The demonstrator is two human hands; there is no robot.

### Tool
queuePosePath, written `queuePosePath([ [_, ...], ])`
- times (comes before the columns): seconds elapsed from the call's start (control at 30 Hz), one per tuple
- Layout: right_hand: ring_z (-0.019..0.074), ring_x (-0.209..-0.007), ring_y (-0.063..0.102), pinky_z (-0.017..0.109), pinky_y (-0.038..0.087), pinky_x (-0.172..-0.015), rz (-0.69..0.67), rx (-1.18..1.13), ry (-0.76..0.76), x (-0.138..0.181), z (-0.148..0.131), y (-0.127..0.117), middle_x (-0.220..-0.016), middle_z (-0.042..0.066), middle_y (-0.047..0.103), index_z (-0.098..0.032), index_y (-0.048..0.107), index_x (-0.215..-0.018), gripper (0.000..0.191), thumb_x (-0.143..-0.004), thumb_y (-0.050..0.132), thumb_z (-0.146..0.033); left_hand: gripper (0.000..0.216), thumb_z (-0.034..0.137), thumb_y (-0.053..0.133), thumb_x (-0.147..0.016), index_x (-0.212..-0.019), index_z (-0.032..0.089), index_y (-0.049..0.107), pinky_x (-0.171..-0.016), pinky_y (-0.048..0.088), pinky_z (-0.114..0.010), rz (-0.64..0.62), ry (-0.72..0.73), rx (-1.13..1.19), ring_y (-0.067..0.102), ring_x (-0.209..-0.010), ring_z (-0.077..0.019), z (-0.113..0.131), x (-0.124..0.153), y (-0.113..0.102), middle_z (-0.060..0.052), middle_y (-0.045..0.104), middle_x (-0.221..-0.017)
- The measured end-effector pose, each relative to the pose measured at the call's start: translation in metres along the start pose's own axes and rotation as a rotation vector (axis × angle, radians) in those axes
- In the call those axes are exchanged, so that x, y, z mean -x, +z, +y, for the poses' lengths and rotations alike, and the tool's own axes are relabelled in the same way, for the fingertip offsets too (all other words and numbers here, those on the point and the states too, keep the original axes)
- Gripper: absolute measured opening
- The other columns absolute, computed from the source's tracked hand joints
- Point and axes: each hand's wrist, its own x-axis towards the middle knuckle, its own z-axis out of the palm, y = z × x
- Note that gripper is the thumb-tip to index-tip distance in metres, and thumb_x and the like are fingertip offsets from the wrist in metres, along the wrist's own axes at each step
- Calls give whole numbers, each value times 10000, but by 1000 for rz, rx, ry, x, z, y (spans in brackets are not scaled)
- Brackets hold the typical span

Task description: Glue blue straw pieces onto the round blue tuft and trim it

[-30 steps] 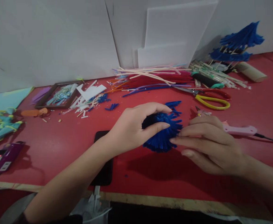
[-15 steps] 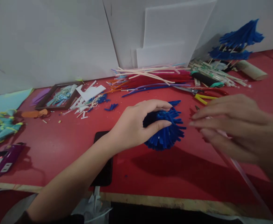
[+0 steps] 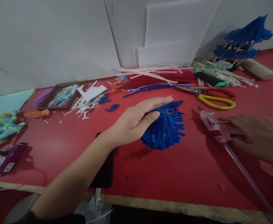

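The red surface [image 3: 169, 180] carries all working parts; white boards [image 3: 162, 56] lean behind it. The tiered piece [image 3: 247, 34] stands at rear right, upright on thin sticks, with two blue fringed layers. It is well apart from the tuft [image 3: 166, 130], which is located mid-surface at the left hand [image 3: 133, 123]. State of work: the tuft's strips are gathered at the crown and splayed into a full fringe on the visible side; what remains cannot be judged (the hand covers its left side, and the underside is hidden). Left hand: thumb on the near side, fingers across the far side, partly spread, apparently in a loose hold on the tuft. Right hand [image 3: 260, 137]: blurred, fingers half curled at the handle of the glue gun [image 3: 212, 123]; whether they grip it cannot be told. Stems [image 3: 159, 76] lie loose at the rear. A clear glue stick [image 3: 248, 177] projects from the gun and obstructs the near right area. Scissors [image 3: 203, 99] lie just behind the gun. Smallest: blue snippets [image 3: 112, 107], left of the tuft.
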Motion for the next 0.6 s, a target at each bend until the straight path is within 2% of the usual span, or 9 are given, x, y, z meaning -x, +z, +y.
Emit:
queuePosePath([
  [0.13, 327, -878, 689, 467, 524, -793, 127, 37, 63, -6, -13, -6, -836, 139, 700, -225, 650, -994, 332, -733, 476, -334, 364, 286, 479, -1090, -1436, 308, 588, -1191, 521, -434, 79, 11, 144, 628, -1384, -252, -9, 4, 10, -52, 687, -1443],
  [0.23, 319, -886, 661, 437, 500, -728, 209, -20, 103, -19, -18, -31, -814, 127, 646, -235, 610, -990, 311, -750, 513, -407, 301, 301, 522, -1079, -1348, 278, 655, -1128, 561, -394, 250, 4, 119, 697, -1290, -224, -14, 6, 13, -63, 747, -1339],
  [0.33, 266, -845, 637, 400, 478, -693, 434, -178, 213, -39, -32, -61, -863, 102, 623, -263, 564, -930, 314, -809, 531, -550, 251, 377, 568, -1057, -1164, 237, 747, -1056, 588, -371, 475, -56, 34, 751, -1154, -203, -24, 10, 11, -73, 798, -1197],
  [0.4, 239, -843, 625, 385, 464, -680, 592, -326, 264, -53, -46, -72, -916, 95, 640, -265, 565, -888, 412, -812, 561, -670, 287, 449, 596, -1034, -1098, 227, 767, -1014, 601, -368, 555, -129, 30, 772, -1074, -199, -31, 15, 10, -70, 820, -1111],
  [0.5, 197, -772, 613, 378, 497, -688, 721, -435, 282, -69, -64, -66, -877, 54, 649, -264, 570, -859, 502, -769, 623, -755, 323, 497, 613, -1013, -1047, 228, 788, -986, 606, -362, 587, -218, 39, 782, -1031, -200, -37, 21, 13, -65, 832, -1052],
  [0.6, 184, -709, 648, 368, 547, -671, 790, -556, 335, -70, -74, -43, -840, 25, 690, -266, 630, -916, 482, -758, 673, -719, 328, 460, 572, -1041, -1026, 227, 802, -955, 609, -350, 568, -242, 26, 784, -1022, -199, -34, 26, 20, -66, 833, -1056],
])
